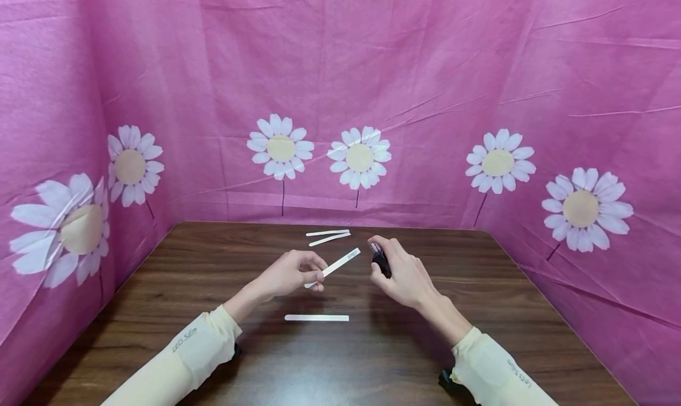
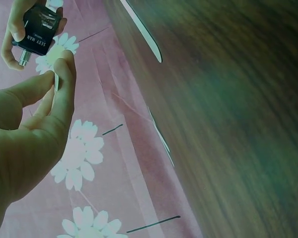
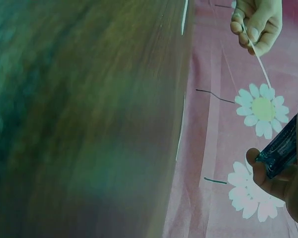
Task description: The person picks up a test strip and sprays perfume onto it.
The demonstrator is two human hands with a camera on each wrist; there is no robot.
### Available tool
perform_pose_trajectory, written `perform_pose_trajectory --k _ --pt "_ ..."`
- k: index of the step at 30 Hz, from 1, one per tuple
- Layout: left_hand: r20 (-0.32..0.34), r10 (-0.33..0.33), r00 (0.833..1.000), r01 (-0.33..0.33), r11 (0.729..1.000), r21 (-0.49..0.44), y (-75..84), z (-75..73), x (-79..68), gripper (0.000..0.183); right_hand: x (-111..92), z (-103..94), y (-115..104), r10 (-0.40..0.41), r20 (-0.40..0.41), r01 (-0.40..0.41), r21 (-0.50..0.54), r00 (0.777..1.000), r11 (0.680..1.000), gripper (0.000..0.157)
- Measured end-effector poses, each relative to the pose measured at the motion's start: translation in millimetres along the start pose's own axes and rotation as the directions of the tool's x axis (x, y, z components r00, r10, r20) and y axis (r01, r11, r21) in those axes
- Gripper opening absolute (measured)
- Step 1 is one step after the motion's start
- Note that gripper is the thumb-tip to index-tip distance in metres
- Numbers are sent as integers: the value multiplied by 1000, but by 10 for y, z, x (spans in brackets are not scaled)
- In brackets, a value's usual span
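Between thumb and fingers, my left hand (image 1: pixel 291 273) pinches a white paper test strip (image 1: pixel 340 263), raised over the table and slanting up to the right. Small dark print marks its far end. My right hand (image 1: pixel 408 277) grips a black perfume bottle (image 1: pixel 380 264), seen in the left wrist view with "SEXY MAN" lettering on the bottle (image 2: pixel 41 29) and a silver spray nozzle (image 2: pixel 24 58). The index finger lies by the nozzle. A short gap separates the bottle from the strip's printed end. In the right wrist view, the bottle (image 3: pixel 280 148) is partly hidden by the hand.
On the dark wooden table (image 1: pixel 255 359), one white strip (image 1: pixel 317 318) lies nearer to me, below the left hand. Two more strips, an upper strip (image 1: pixel 327 233) and a lower strip (image 1: pixel 328 239), lie near the back edge. A pink daisy-patterned cloth (image 1: pixel 425 98) encloses the table's back and sides.
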State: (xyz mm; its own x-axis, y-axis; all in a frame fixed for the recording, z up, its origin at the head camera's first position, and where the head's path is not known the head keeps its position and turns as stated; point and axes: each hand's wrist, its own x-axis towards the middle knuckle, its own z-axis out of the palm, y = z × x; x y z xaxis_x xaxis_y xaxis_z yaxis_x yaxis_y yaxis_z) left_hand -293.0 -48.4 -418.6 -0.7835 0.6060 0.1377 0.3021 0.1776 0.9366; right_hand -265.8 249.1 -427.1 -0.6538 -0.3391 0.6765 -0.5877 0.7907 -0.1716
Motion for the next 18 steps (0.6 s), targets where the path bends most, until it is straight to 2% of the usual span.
perform_pose_trajectory --k 8,18 --pt "-11 6 1000 -6 1000 -14 -28 -6 15 14 -3 10 -48 -83 19 83 -1 996 997 55" --pt "11 -24 1000 24 1000 15 -31 1 -2 13 -14 16 -59 -69 18 69 -20 997 997 54"
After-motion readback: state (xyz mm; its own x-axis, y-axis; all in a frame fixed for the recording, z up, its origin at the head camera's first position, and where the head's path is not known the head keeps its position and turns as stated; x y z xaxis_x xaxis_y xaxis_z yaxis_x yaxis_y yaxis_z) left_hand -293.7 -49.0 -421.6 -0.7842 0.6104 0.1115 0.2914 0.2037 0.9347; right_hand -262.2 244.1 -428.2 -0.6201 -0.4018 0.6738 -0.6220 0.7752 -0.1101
